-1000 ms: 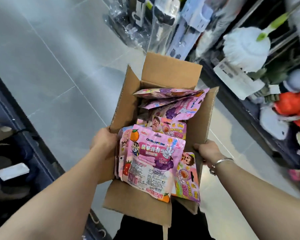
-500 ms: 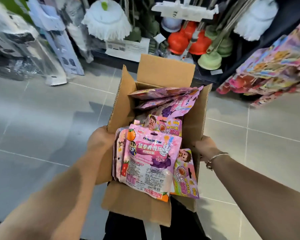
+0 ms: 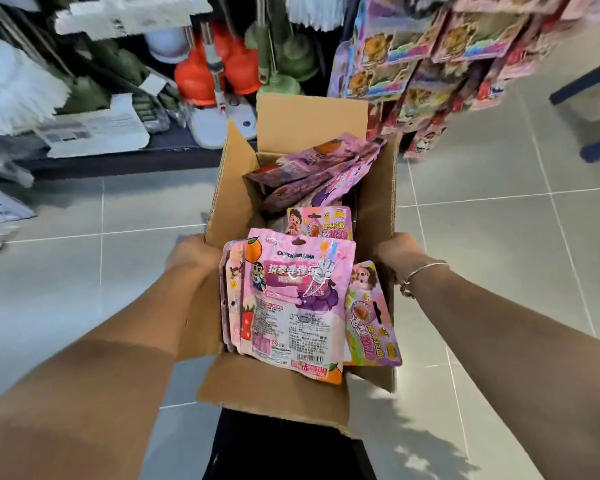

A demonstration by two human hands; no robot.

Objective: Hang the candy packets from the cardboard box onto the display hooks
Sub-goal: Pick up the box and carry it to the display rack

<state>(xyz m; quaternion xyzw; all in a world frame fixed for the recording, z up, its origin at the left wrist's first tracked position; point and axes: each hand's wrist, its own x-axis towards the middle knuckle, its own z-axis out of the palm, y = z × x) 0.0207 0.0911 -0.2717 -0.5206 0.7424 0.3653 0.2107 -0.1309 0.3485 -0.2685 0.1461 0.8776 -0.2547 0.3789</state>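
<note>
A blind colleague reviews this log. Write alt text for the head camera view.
A person holds an open cardboard box full of pink candy packets, left hand and right hand gripping its sides. Ahead, similar packets hang on a display at right, plungers and mops at left.

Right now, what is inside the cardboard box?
Candy packets fill the cardboard box: pink ones nearest, purple ones leaning at the far end. The bottom and anything underneath are covered.

Head view looks steeply down, close.
</note>
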